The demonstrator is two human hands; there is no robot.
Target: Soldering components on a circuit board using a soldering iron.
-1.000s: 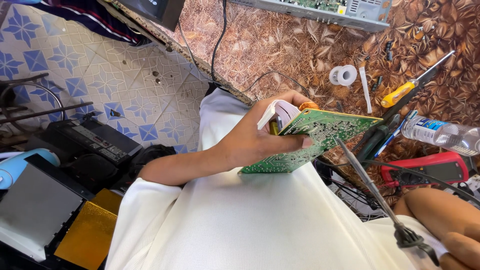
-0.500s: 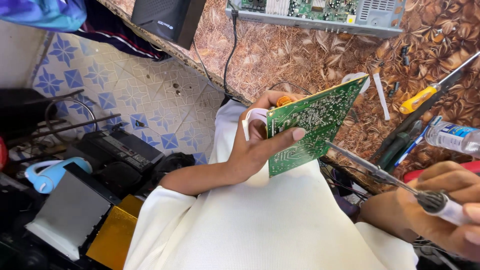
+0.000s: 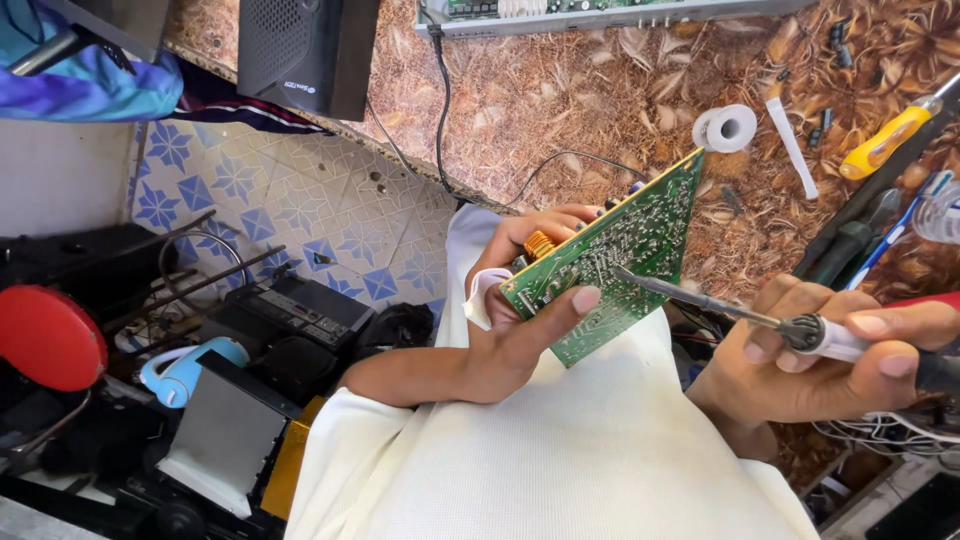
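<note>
The left hand holds a green flat circuit board. The right hand grips a thin metal soldering iron, above the brown leaf-patterned desk and blue-starred tile floor.

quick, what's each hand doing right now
Left hand: closed on the green circuit board, thumb on its solder side.
Right hand: closed on the soldering iron, tip at the board.

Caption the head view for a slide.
Left hand holds a green circuit board while right hand touches a soldering iron to it.
</note>
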